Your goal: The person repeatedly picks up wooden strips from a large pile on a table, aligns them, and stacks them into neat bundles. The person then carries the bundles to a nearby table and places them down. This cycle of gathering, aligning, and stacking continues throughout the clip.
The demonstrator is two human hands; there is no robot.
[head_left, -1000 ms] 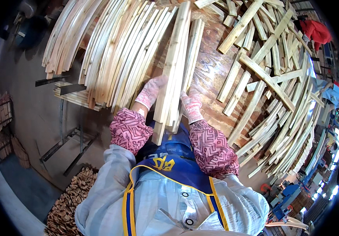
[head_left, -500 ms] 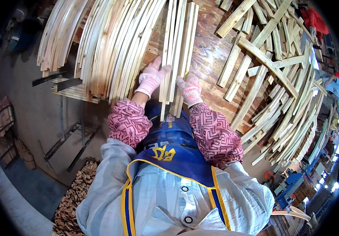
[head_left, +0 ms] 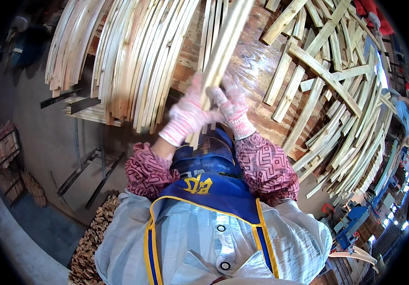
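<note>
A couple of long pale wooden strips (head_left: 228, 42), slightly blurred, are raised off the table in front of me and tilt up toward the far right. My left hand (head_left: 190, 114), in a pink-and-white knit glove, is closed around their near part from the left. On the right side of the same strips, my right hand (head_left: 235, 107) grips with its fingers curled against them. Beneath, several more narrow strips (head_left: 207, 28) lie on the wooden tabletop (head_left: 256, 71), partly hidden by the raised ones.
Rows of aligned strips (head_left: 142, 57) fill the table's left side, with ends overhanging the near edge. A loose pile of strips (head_left: 342, 114) covers the right side. Bundled wood pieces (head_left: 90, 237) stand low at left. A blue machine (head_left: 351, 221) is at lower right.
The strips between my hands have been lifted and tilted to the right. My left hand has moved closer to my right, and both now close on them.
</note>
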